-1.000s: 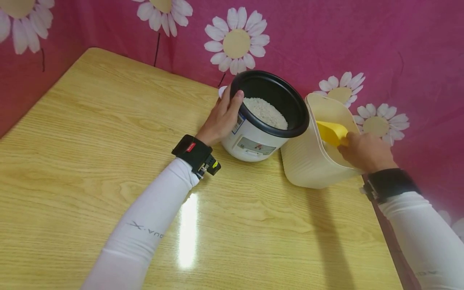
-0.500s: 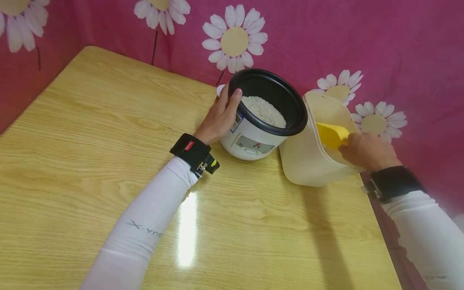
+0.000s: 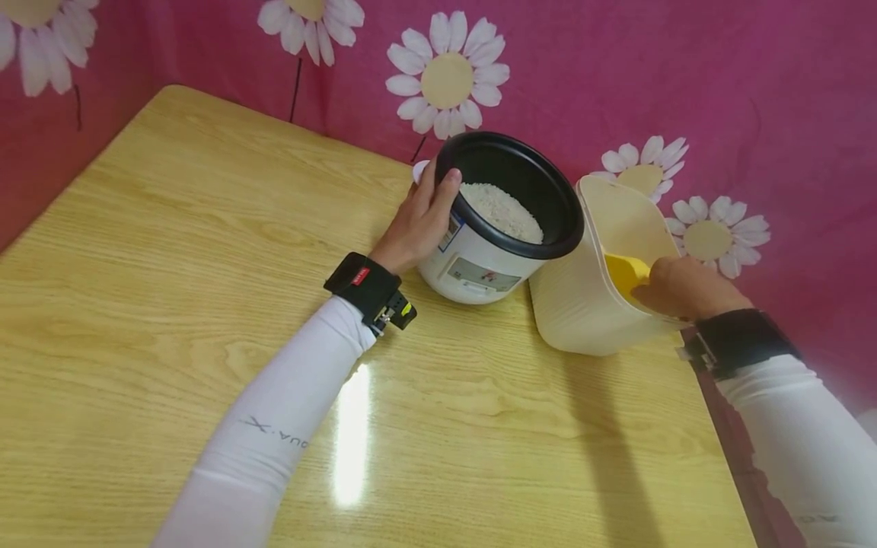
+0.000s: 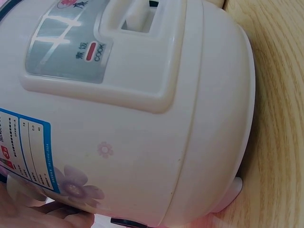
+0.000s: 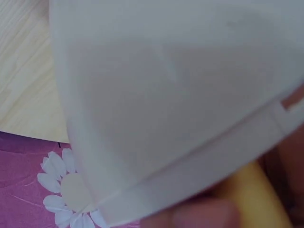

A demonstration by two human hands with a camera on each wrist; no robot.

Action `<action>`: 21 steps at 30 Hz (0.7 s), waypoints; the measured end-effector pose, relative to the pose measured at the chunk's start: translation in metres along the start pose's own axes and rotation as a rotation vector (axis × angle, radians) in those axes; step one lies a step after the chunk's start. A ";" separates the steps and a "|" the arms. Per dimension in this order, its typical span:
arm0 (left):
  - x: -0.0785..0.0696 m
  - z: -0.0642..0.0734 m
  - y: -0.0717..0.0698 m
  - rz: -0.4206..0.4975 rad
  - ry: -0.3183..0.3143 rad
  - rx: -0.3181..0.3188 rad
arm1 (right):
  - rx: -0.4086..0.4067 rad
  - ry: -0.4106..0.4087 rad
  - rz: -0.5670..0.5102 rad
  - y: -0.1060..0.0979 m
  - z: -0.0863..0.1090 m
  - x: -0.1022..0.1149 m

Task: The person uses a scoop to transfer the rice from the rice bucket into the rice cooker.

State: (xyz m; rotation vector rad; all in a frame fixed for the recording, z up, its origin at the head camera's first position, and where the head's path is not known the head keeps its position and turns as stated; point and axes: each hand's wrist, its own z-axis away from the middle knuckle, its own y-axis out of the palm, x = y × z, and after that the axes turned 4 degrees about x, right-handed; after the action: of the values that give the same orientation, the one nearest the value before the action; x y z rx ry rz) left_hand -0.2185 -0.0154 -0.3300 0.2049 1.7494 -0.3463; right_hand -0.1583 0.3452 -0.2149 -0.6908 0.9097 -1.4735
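Note:
A white rice cooker [image 3: 473, 280] with a black inner pot [image 3: 510, 161] stands on the wooden table, white rice [image 3: 502, 211] lying in the pot. My left hand [image 3: 419, 224] grips the cooker's left side, its thumb lying by the black rim. In the left wrist view its fingers [image 4: 71, 216] press against the cooker's wall near a blue-edged label. To the right, a cream plastic bin [image 3: 572, 308] touches or nearly touches the cooker. Inside its mouth my right hand [image 3: 692, 288] holds a yellow scoop [image 3: 625, 275], whose lower end is hidden by the bin's wall.
The light wooden table [image 3: 205, 304] runs left and forward of the cooker. Behind it hangs a pink cloth [image 3: 562, 61] with large white flowers, close to the cooker and bin. The table's right edge passes near the bin.
My right hand has sunk slightly with the yellow scoop, so less of the scoop shows above the bin's rim. My left hand and the rice cooker stay in place.

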 end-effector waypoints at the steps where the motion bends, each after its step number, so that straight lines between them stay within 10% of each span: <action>1: 0.000 0.000 0.000 -0.002 0.002 -0.001 | 0.013 -0.004 -0.004 0.000 -0.001 -0.001; 21: 0.001 -0.002 0.000 -0.010 -0.013 -0.005 | 0.226 -0.005 -0.076 -0.011 -0.009 -0.009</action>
State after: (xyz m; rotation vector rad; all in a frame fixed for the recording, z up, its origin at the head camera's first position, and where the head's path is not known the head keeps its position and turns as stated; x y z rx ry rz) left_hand -0.2206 -0.0149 -0.3306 0.1901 1.7388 -0.3503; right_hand -0.1705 0.3550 -0.2091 -0.5665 0.7058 -1.6127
